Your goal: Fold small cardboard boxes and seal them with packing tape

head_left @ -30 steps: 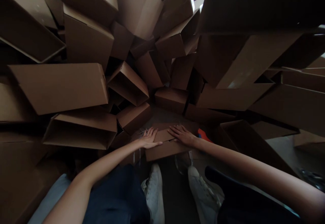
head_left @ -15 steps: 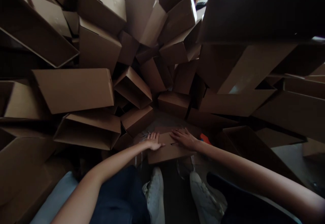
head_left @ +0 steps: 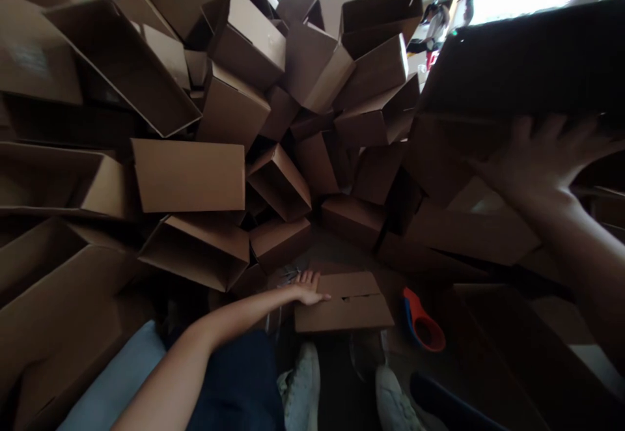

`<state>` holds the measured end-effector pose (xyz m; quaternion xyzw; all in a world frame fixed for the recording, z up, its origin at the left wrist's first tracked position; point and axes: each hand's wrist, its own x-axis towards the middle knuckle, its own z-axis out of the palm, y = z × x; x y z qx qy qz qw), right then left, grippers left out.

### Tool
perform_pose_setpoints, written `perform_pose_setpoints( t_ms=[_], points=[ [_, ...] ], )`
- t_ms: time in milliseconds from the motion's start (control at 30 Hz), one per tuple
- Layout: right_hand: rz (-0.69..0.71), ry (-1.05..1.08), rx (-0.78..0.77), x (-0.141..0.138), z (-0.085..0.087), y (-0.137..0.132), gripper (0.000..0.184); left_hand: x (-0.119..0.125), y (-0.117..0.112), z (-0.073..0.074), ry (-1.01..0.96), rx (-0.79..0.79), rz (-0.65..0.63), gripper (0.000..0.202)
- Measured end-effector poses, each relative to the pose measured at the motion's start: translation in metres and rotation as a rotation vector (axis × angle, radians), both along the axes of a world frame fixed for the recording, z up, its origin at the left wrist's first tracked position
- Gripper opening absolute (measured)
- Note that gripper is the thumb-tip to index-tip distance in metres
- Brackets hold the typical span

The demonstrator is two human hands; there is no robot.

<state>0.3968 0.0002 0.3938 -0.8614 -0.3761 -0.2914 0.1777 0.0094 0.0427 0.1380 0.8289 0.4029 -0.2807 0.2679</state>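
Note:
A small closed cardboard box [head_left: 344, 303] sits on the floor just ahead of my white shoes [head_left: 303, 392]. My left hand [head_left: 308, 286] rests on its left edge, fingers stretched out and flat. My right hand [head_left: 541, 157] is raised at the right, blurred, with fingers spread against the underside of a large dark cardboard box [head_left: 527, 66] high on the right. An orange and blue tape dispenser [head_left: 420, 321] lies on the floor to the right of the small box.
A tall heap of open brown cardboard boxes [head_left: 190, 177] fills the left, middle and back. More boxes are stacked on the right [head_left: 469, 236]. A bright opening shows at the top right. A pale blue surface [head_left: 117, 379] is at lower left.
My right hand left the small box and rose up to the right against the large dark box. The view tilted upward. The left hand stayed on the box; the tape dispenser is now uncovered.

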Motion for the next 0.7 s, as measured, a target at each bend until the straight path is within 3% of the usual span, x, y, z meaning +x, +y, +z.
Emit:
perform_pose_setpoints(
  t_ms=[100, 233, 367, 467, 600, 700],
  points=[
    [-0.001, -0.045, 0.018, -0.008, -0.011, 0.006, 0.063, -0.002, 0.0, -0.001, -0.013, 0.009, 0.002, 0.104],
    [0.072, 0.005, 0.114, -0.024, -0.012, 0.002, 0.065, -0.001, -0.001, 0.002, -0.009, 0.016, 0.003, 0.102],
    [0.167, 0.028, 0.274, -0.015, -0.025, -0.004, 0.077, 0.002, -0.001, 0.005, -0.001, 0.028, -0.012, 0.101],
    [0.247, 0.014, 0.316, -0.004, -0.035, -0.005, 0.074, 0.004, 0.0, 0.006, 0.01, 0.036, -0.023, 0.101],
    [0.262, 0.056, 0.322, -0.009, -0.029, -0.009, 0.078, 0.006, 0.001, 0.006, 0.03, 0.039, -0.02, 0.1],
    [0.282, 0.099, 0.341, -0.014, -0.018, -0.011, 0.068, 0.006, 0.001, 0.006, 0.031, 0.04, -0.021, 0.098]
  ],
)
